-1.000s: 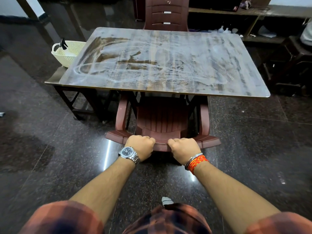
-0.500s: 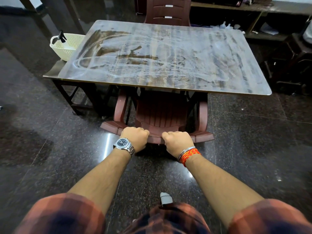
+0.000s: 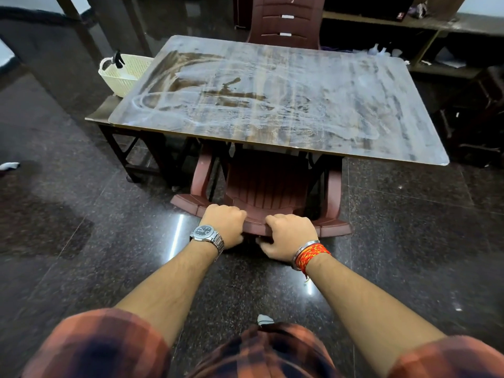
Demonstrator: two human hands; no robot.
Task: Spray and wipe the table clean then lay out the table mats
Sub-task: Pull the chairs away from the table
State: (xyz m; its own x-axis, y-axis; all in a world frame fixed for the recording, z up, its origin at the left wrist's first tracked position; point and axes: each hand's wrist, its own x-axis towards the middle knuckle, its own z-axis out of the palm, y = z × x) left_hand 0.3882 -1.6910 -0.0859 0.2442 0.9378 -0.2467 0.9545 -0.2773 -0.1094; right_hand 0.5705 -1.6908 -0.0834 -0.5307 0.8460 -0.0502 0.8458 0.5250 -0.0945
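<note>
1. Little writing can be read. The silver watch point(image 3: 205, 232) on the left wrist has a dark dial whose markings are too small to make out. Two small white labels on the back of the second chair point(image 3: 286, 23), at the far side, are also illegible.
2. The left hand point(image 3: 225, 225) grips the top rail of a brown plastic chair point(image 3: 267, 186), its fingers point(image 3: 237, 214) curled tight over the rail's edge.
3. The right hand point(image 3: 289, 236), with a red-and-yellow thread band point(image 3: 312, 253) at its wrist, grips the same rail just beside the left. Its fingers are folded over the top and its thumb point(image 3: 263, 242) is tucked beneath.
4. The table point(image 3: 272, 105) lies ahead of both hands and apart from them. Its near edge overhangs the seat of the chair, which is tucked under it. The wood-grain top is streaked with whitish smears and wipe marks.
5. A cream basket point(image 3: 128, 75) sits on a low bench point(image 3: 101, 113) beside the table's far left corner, with a black trigger-like top poking up at its rim.
6. The person wears an orange-and-dark checked shirt point(image 3: 103, 345) with its sleeves rolled up.
</note>
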